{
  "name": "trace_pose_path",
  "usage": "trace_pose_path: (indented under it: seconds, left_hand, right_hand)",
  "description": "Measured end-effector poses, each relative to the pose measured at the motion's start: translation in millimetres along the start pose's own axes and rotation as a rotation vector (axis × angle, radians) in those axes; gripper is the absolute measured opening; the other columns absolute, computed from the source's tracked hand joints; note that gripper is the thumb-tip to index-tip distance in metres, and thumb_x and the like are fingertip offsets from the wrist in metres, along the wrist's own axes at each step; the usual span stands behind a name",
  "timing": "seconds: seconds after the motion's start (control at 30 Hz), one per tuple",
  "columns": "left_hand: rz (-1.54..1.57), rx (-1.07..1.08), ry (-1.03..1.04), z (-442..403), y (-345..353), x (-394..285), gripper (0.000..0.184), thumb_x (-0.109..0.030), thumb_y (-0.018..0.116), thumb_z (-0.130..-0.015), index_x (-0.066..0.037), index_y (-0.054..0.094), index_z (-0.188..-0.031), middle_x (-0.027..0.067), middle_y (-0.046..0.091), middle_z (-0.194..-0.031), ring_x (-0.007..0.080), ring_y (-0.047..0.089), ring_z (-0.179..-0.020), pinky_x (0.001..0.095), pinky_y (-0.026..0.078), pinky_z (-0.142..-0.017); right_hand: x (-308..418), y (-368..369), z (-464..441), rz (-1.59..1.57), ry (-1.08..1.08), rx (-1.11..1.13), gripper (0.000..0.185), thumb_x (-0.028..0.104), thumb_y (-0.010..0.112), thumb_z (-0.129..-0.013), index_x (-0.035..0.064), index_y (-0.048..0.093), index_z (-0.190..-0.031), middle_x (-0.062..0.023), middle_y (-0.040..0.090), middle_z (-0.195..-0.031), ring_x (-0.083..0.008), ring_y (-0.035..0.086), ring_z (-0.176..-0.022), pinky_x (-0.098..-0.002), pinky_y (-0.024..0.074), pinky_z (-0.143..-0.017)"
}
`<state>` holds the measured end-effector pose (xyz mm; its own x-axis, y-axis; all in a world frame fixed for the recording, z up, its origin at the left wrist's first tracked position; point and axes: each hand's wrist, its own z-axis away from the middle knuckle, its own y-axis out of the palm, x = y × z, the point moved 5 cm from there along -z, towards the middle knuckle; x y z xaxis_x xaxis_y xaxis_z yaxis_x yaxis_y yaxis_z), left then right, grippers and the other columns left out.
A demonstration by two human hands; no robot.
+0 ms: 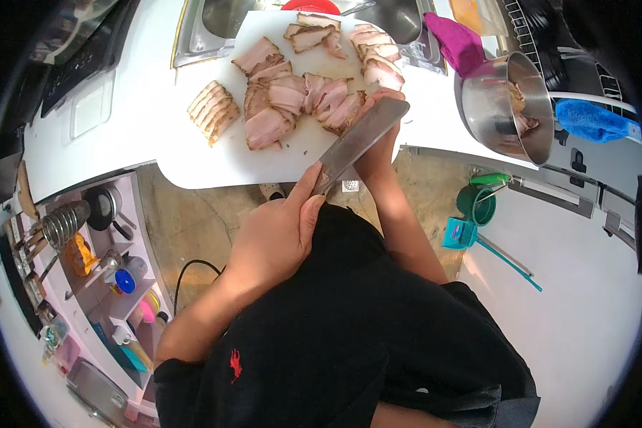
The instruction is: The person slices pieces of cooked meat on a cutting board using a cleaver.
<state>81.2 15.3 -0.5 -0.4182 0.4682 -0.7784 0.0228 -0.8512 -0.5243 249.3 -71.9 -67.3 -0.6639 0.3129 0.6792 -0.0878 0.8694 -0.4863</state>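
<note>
Cleaver (369, 143) is clamped in the left hand (274, 235), fingers wrapped round the handle, just off the near edge of the white cutting board (210, 165). Blade is angled over the board's near right part. Right hand (380, 148) is placed at the board's near right, beside the slices; its fingers are partly blocked by the blade, so whether they are closed on meat can't be told.

Pork belly slices (269, 128) are spread over the board: neat stack at its left, winding overlapped group mid-board, small pile at its far end, fanned row along its far right edge.

Sink (196, 51) is partly covered by the board's far end; red bowl (312, 6) is seen just past it. Magenta cloth (455, 44) is bunched right of the board. Stainless steel pot (483, 107) with meat pieces inside is tipped further right, blue microfiber duster (588, 120) beyond it. Clear plastic container (93, 105) is left of the board. Teal dustpan (458, 234) is placed below, near right.
</note>
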Motion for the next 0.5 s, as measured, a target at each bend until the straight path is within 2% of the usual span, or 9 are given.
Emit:
trace_pose_path:
  seconds: [0.03, 0.13, 0.23, 0.37, 0.5]
  left_hand:
    - [0.001, 0.010, -0.012, 0.0, -0.9, -1.4, 0.044, -0.029, 0.035, -0.103, -0.013, 0.041, -0.143, 0.0299, 0.055, -0.071, 0.0520, 0.056, -0.074, 0.0523, 0.044, -0.066]
    - [-0.027, -0.014, -0.024, 1.4, -1.2, -0.6, 0.043, -0.029, 0.035, -0.103, -0.013, 0.041, -0.143, 0.0301, 0.055, -0.070, 0.0521, 0.056, -0.074, 0.0533, 0.043, -0.065]
    - [-0.043, -0.004, -0.070, 0.8, -2.4, 1.8, 0.043, -0.028, 0.036, -0.103, -0.014, 0.042, -0.142, 0.0308, 0.056, -0.072, 0.0519, 0.057, -0.075, 0.0545, 0.043, -0.066]
    - [-0.085, 0.006, -0.080, 0.5, -1.0, 3.2, 0.042, -0.027, 0.036, -0.102, -0.015, 0.042, -0.142, 0.0318, 0.059, -0.078, 0.0516, 0.058, -0.075, 0.0564, 0.043, -0.067]
    - [-0.174, -0.023, -0.023, -2.1, 1.0, 5.2, 0.045, -0.034, 0.040, -0.102, -0.010, 0.042, -0.140, 0.0254, 0.060, -0.066, 0.0464, 0.060, -0.065, 0.0547, 0.047, -0.062]
  right_hand:
    - [-1.1, -0.1, 1.1, 0.001, -0.014, 0.004, 0.011, 0.000, 0.052, -0.082, -0.0041, 0.048, -0.092, -0.0212, 0.045, -0.096, -0.0375, 0.043, -0.090, -0.0450, 0.0367, -0.078]
    - [1.4, -1.0, 1.7, 0.050, -0.053, 0.032, 0.014, 0.000, 0.054, -0.081, -0.0035, 0.049, -0.094, -0.0212, 0.045, -0.097, -0.0376, 0.043, -0.091, -0.0444, 0.0370, -0.079]
    - [-0.6, 0.5, 1.0, 0.217, -0.140, 0.055, 0.021, -0.001, 0.061, -0.075, 0.0005, 0.047, -0.091, -0.0145, 0.044, -0.096, -0.0304, 0.048, -0.088, -0.0380, 0.0410, -0.077]
    - [0.6, -1.9, 1.7, 0.112, -0.105, 0.026, 0.027, 0.001, 0.066, -0.070, 0.0008, 0.048, -0.090, -0.0140, 0.045, -0.097, -0.0316, 0.048, -0.091, -0.0387, 0.0415, -0.078]
    - [-3.2, -1.2, 2.9, 0.059, -0.037, 0.031, 0.027, 0.003, 0.067, -0.070, 0.0010, 0.049, -0.090, -0.0141, 0.045, -0.098, -0.0326, 0.049, -0.094, -0.0395, 0.0423, -0.080]
